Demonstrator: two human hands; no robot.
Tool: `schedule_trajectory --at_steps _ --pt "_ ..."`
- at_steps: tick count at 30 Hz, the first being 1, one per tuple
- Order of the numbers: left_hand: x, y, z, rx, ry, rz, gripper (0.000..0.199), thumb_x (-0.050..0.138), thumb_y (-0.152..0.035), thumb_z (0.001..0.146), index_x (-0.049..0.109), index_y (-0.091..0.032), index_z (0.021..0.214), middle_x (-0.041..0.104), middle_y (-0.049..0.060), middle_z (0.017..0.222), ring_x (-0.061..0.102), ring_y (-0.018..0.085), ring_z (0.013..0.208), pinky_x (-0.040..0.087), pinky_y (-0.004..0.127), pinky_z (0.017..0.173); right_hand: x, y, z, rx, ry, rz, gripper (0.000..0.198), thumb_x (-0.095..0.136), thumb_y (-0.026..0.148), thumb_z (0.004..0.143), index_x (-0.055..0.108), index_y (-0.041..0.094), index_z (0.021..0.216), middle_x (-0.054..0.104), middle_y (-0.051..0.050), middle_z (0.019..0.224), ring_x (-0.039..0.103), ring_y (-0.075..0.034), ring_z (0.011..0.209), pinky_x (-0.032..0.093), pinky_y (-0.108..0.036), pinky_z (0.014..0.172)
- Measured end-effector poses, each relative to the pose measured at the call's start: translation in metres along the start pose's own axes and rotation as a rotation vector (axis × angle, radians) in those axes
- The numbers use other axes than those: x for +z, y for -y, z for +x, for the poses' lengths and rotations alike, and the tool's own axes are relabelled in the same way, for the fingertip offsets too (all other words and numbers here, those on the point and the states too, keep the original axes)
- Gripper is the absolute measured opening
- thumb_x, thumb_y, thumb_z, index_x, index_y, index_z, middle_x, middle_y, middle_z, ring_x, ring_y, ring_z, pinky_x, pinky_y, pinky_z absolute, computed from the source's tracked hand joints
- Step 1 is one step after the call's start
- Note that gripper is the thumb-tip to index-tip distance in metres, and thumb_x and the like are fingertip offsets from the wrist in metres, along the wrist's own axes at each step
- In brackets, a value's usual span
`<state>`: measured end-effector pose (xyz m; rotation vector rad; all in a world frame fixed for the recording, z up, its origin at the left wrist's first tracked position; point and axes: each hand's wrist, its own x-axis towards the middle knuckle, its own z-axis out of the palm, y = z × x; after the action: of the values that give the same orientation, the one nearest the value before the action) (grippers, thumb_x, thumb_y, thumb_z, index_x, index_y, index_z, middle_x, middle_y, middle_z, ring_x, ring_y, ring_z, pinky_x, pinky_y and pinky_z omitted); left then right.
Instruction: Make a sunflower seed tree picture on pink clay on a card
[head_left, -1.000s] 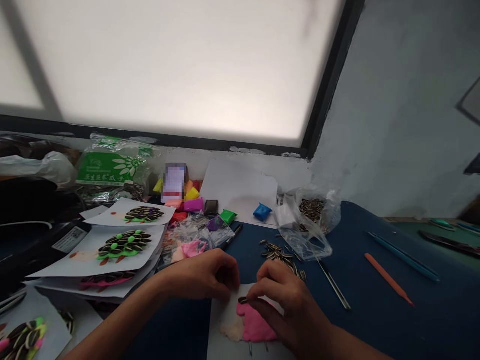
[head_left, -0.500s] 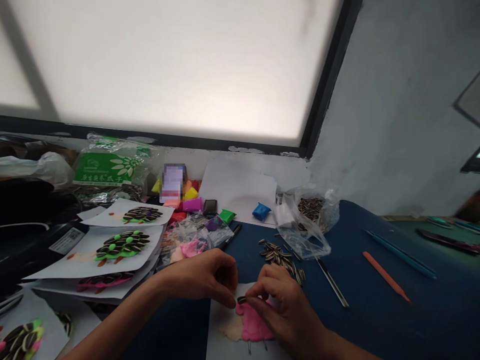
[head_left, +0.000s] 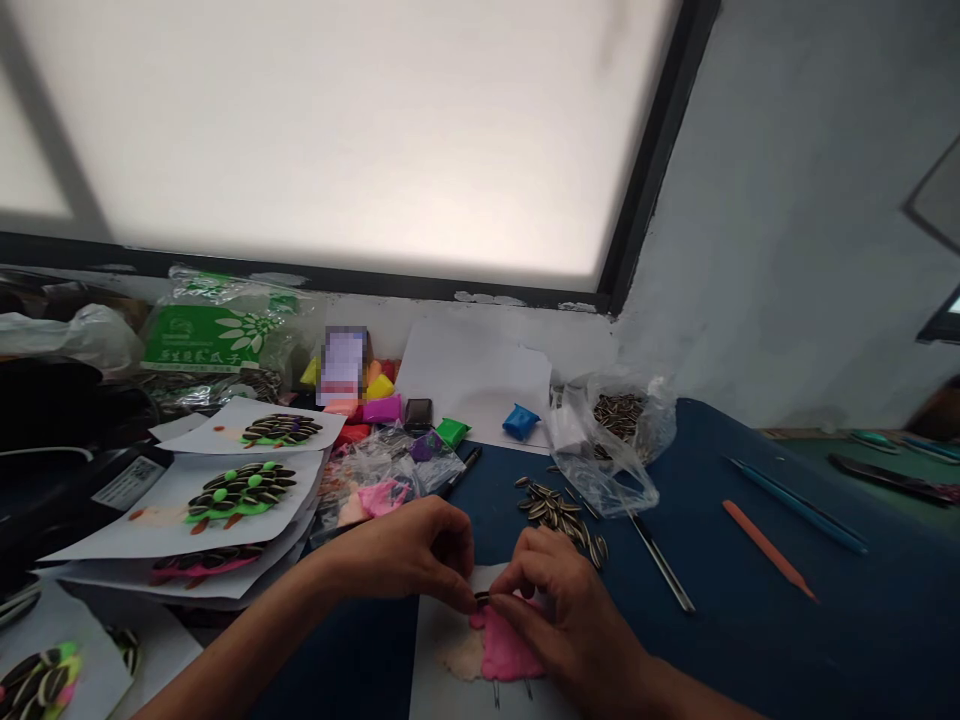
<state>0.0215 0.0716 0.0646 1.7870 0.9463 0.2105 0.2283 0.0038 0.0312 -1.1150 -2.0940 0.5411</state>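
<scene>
In the lower middle lies a white sheet (head_left: 435, 690) bearing a flat shape of pink modelling clay (head_left: 506, 645), with a beige clay part (head_left: 463, 655) on its left. My right hand (head_left: 574, 610) pinches a striped sunflower seed (head_left: 482, 597) at the pink clay's top edge, covering the clay's right side. From the left, my left hand (head_left: 409, 555) reaches in with fingers curled; its thumb and forefinger tips close in on the seed's left end. Just beyond my right hand is a loose pile of sunflower seeds (head_left: 555, 510).
Stacked sheets with seed-covered clay figures (head_left: 240, 490) lie left. Behind are clay packets (head_left: 382, 408), a blue packet (head_left: 520, 421) and a clear bag of seeds (head_left: 619, 415). To the right lie a metal-tipped tool (head_left: 664, 563), an orange tool (head_left: 769, 548) and a blue pen-like tool (head_left: 799, 505).
My left fingertips have moved slightly right, onto the seed's end, and the seed sits a little lower against the pink clay. The whole view has shifted slightly.
</scene>
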Motion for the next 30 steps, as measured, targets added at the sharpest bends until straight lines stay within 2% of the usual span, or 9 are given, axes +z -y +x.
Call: schedule_trajectory --at_steps 14,30 --pt "0.0053 -0.0068 0.0004 -0.039 -0.061 0.033 0.021 0.081 -0.029 0.060 0.063 -0.019 0.064 0.054 -0.008 0.056 0.046 0.013 0.057 0.030 0.024 0.050 0.0011 -0.0032 -0.0006 -0.008 0.034 -0.038 0.017 0.065 0.004 0.084 0.068 0.017 0.074 0.055 0.000 0.073 0.054 -0.017 0.075 0.039 -0.032 0.071" --pt "0.0063 -0.0064 0.0011 -0.041 -0.063 0.030 0.021 0.082 -0.025 0.060 0.063 -0.019 0.063 0.053 -0.009 0.055 0.045 0.012 0.055 0.029 0.024 0.047 0.0005 -0.0015 -0.0017 -0.010 0.046 -0.057 0.017 0.066 0.003 0.082 0.068 0.018 0.073 0.055 0.000 0.073 0.055 -0.017 0.075 0.040 -0.031 0.072"
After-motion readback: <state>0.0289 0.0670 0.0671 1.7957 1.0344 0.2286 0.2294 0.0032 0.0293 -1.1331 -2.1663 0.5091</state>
